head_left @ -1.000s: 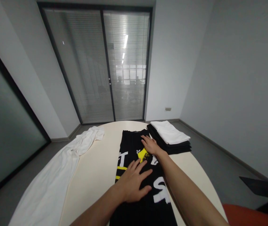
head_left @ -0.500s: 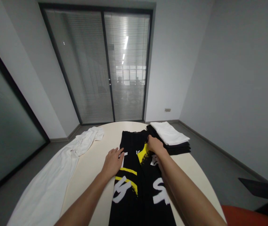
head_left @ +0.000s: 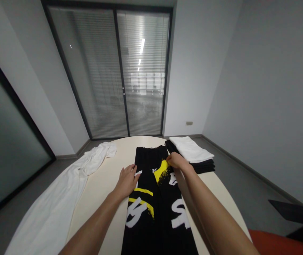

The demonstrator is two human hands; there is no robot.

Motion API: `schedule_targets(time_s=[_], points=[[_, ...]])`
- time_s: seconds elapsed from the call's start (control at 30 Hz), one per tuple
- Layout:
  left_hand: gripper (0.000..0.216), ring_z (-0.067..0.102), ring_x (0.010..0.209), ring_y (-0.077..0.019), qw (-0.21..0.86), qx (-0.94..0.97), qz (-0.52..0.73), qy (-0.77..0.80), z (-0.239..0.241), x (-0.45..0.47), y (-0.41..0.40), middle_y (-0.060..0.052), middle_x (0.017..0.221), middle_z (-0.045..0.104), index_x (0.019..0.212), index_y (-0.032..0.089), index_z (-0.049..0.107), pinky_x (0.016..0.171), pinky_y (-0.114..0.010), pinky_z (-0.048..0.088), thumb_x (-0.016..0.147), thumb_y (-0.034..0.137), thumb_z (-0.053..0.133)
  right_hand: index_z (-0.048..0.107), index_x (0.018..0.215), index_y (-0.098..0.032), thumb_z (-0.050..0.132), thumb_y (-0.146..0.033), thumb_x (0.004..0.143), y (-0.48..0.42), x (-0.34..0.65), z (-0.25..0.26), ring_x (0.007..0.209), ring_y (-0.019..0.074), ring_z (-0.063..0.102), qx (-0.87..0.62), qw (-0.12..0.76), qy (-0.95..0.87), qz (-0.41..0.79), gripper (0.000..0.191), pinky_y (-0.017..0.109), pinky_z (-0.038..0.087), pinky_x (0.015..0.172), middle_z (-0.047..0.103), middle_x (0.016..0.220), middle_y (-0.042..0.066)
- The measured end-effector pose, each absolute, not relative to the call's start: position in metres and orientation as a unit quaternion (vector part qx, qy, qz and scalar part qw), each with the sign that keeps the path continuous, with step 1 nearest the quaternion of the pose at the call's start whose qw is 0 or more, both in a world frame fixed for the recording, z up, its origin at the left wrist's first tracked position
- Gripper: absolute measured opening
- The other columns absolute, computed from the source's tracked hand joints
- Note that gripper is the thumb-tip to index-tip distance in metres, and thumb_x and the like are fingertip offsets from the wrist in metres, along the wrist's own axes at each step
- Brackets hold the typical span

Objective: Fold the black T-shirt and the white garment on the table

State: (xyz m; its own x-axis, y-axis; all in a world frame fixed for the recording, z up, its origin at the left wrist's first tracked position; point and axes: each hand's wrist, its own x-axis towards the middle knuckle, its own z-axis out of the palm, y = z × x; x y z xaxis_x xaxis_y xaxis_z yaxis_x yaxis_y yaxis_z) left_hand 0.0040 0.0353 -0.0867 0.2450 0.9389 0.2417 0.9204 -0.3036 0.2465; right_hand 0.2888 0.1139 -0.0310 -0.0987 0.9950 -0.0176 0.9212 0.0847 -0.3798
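Black cloth trousers (head_left: 164, 212) with white-and-yellow print are lying flat on a round cream table (head_left: 100, 209). Right hand (head_left: 178, 161) is pinching their right edge; left hand (head_left: 127, 180) sits at the left edge, fingers close together, can't tell if they're gripping. Folded black-and-white fabric stack (head_left: 191, 150) crowds the right side, long white cloth garment (head_left: 52, 202) off left. Right forearm (head_left: 204, 198) blocks a bit. Big white lettering (head_left: 178, 224), one's S-like.

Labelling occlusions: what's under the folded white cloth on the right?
Folded black cloth, in layers, showing along the near and left edges of the white cloth. The rest of its top is covered, as is the table beneath the stack.
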Motion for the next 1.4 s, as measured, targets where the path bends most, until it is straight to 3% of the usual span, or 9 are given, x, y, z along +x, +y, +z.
schedule_targets(time_s=[0.17,0.33,0.43,0.77,0.87,0.97,1.07,1.2,1.4], points=[[0.050,0.041,0.141,-0.0290,0.029,0.760,0.163,0.629,-0.088,-0.003,0.044,-0.017,0.151,0.046,0.145,0.011,0.047,0.118,-0.052,0.027,0.102,0.036,0.039,0.074,0.089,-0.013,0.055,-0.011,0.081,0.119,0.280,-0.041,0.086,0.0186,0.065,-0.589,0.157,-0.778,0.157,0.020,0.023,0.045,0.080,0.072,0.088,0.008],[0.051,0.040,0.141,-0.0296,0.018,0.749,0.155,0.644,-0.089,-0.015,0.050,-0.017,0.153,0.044,0.146,0.013,0.046,0.117,-0.053,0.027,0.100,0.035,0.043,0.063,0.121,-0.013,0.051,-0.008,0.084,0.128,0.270,-0.064,0.116,0.0201,0.057,-0.543,0.229,-0.796,0.136,0.040,0.026,0.041,0.102,0.057,0.130,0.014],[0.052,0.040,0.142,-0.0303,0.002,0.750,0.143,0.646,-0.089,-0.014,0.051,-0.017,0.154,0.042,0.147,0.013,0.045,0.116,-0.053,0.028,0.099,0.034,0.044,0.056,0.134,-0.015,0.047,-0.008,0.086,0.133,0.268,-0.079,0.123,0.0211,0.054,-0.532,0.265,-0.795,0.121,0.050,0.030,0.039,0.108,0.049,0.137,0.015],[0.050,0.040,0.141,-0.0309,-0.061,0.766,0.122,0.628,-0.081,-0.009,0.078,-0.016,0.154,0.043,0.146,0.015,0.045,0.117,-0.056,0.026,0.100,0.034,0.042,0.035,0.152,-0.019,0.049,-0.025,0.092,0.133,0.266,-0.083,0.139,0.0269,0.038,-0.604,0.236,-0.754,0.104,0.063,0.041,0.037,0.109,0.031,0.157,0.015],[0.049,0.041,0.140,-0.0321,-0.080,0.765,0.124,0.628,-0.076,-0.005,0.079,-0.016,0.152,0.045,0.147,0.013,0.044,0.117,-0.056,0.026,0.101,0.030,0.043,0.042,0.149,-0.022,0.050,-0.036,0.093,0.130,0.266,-0.080,0.143,0.0299,0.032,-0.614,0.213,-0.752,0.109,0.058,0.048,0.034,0.109,0.026,0.162,0.012],[0.048,0.042,0.138,-0.0327,-0.116,0.774,0.135,0.607,-0.068,0.005,0.065,-0.017,0.152,0.046,0.146,0.013,0.046,0.116,-0.054,0.028,0.099,0.024,0.045,0.051,0.144,-0.026,0.043,-0.040,0.097,0.127,0.265,-0.078,0.143,0.0307,0.032,-0.609,0.171,-0.768,0.101,0.050,0.052,0.029,0.111,0.033,0.161,0.007],[0.047,0.045,0.136,-0.0299,-0.097,0.830,0.151,0.527,-0.058,0.022,0.037,-0.014,0.151,0.047,0.143,0.017,0.050,0.114,-0.049,0.034,0.098,0.026,0.051,0.046,0.148,-0.026,0.038,-0.041,0.098,0.124,0.262,-0.077,0.142,0.0311,0.032,-0.610,0.145,-0.773,0.092,0.053,0.054,0.026,0.112,0.036,0.160,0.006],[0.042,0.055,0.124,-0.0256,-0.014,0.889,0.142,0.436,-0.047,0.042,-0.008,-0.007,0.137,0.060,0.140,0.026,0.055,0.107,-0.045,0.043,0.098,0.030,0.053,0.046,0.147,-0.026,0.041,-0.042,0.098,0.120,0.260,-0.074,0.142,0.0297,0.034,-0.614,0.152,-0.771,0.075,0.053,0.052,0.030,0.110,0.034,0.161,0.006],[0.033,0.057,0.120,-0.0253,-0.005,0.902,0.119,0.414,-0.045,0.045,-0.044,-0.005,0.131,0.063,0.127,0.029,0.065,0.099,-0.041,0.050,0.098,0.021,0.053,0.065,0.130,-0.026,0.051,-0.040,0.095,0.108,0.258,-0.051,0.133,0.0329,0.043,-0.591,0.123,-0.796,0.045,0.041,0.050,0.039,0.104,0.050,0.148,0.010]])
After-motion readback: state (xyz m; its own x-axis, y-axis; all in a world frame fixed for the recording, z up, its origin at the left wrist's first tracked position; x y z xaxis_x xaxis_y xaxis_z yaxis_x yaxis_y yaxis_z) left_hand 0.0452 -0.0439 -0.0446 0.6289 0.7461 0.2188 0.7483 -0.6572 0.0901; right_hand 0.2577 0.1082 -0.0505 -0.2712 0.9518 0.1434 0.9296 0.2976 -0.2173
